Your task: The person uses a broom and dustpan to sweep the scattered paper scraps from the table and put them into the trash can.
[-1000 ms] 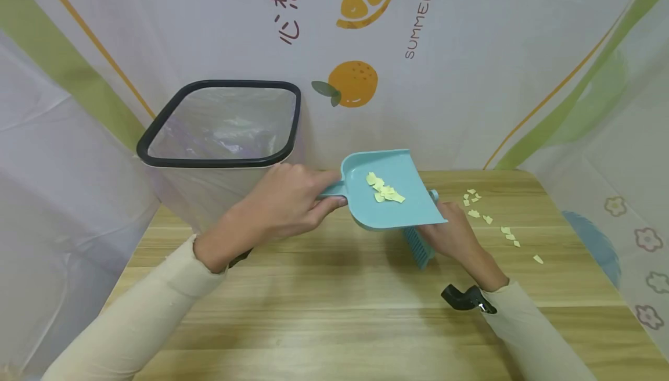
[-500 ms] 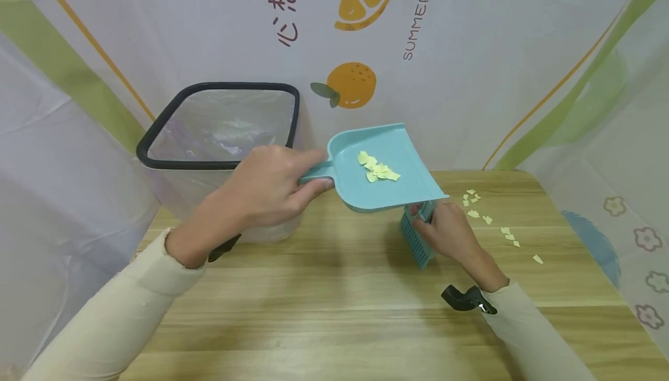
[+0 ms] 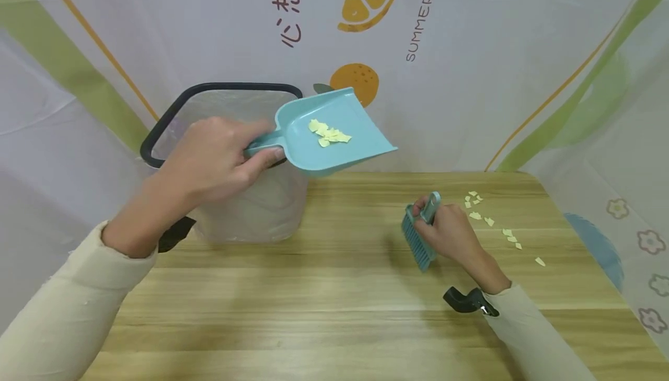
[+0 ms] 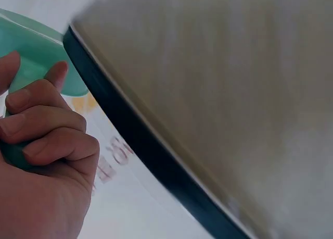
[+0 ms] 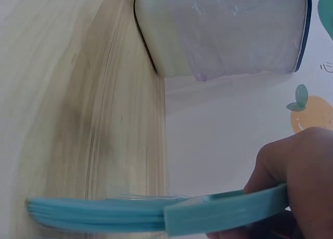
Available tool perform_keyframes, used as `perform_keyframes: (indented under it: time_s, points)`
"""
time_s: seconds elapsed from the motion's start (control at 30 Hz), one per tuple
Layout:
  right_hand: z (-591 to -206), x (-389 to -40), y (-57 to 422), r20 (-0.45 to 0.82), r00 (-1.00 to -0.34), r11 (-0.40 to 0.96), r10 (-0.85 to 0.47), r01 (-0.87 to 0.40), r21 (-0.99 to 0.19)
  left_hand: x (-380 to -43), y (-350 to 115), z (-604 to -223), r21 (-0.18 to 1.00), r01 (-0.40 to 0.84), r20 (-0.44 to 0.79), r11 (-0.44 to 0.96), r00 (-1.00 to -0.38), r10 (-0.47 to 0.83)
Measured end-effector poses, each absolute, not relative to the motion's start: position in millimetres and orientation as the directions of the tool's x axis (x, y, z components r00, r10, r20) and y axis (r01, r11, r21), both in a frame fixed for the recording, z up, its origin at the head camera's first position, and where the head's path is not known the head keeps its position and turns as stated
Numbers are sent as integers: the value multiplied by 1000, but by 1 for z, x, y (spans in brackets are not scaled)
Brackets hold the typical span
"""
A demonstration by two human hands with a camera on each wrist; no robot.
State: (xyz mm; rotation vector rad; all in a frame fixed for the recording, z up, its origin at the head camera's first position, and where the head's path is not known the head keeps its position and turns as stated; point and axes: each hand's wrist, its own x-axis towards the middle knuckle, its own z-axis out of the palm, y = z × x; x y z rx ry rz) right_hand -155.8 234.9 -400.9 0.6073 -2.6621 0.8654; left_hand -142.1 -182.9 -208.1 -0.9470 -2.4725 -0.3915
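My left hand point(image 3: 219, 157) grips the handle of a light blue dustpan point(image 3: 360, 128), raised beside and partly over the rim of a trash bin point(image 3: 251, 207). A small heap of pale yellow paper scraps point(image 3: 328, 133) lies in the pan. In the left wrist view, curled fingers point(image 4: 49, 122) wrap the handle beside the bin's dark rim point(image 4: 135, 129). On the right, my right hand point(image 3: 452, 233) holds a blue hand brush point(image 3: 418, 241), its bristles point(image 5: 99, 213) down at the wooden table. More paper scraps point(image 3: 474, 216) are scattered to the right of that hand.
The bin has a black rim point(image 3: 157, 137) and a clear plastic liner; it stands at the table's back left. A printed white curtain point(image 3: 460, 79) hangs behind and along both sides of the wooden table point(image 3: 313, 311).
The left hand has carried the dustpan up and to the left, from above the brush to the bin. The right hand and brush have stayed nearly still.
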Motion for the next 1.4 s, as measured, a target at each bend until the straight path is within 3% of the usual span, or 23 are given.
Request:
perform_keyframes:
  time_s: [0.67, 1.03, 1.4]
  points:
    - [-402, -156, 235, 380, -872, 735, -309, -472, -487, -148, -274, -211, 115, 437, 476, 892, -812, 337]
    - [-400, -156, 234, 383, -870, 729, -310, -476, -492, -155, -299, -207, 94, 380, 455, 920, -839, 299]
    - [-397, -153, 233, 381, -871, 722, -309, -475, -502, -163, -292, -194, -50, 328, 490, 943, -815, 309]
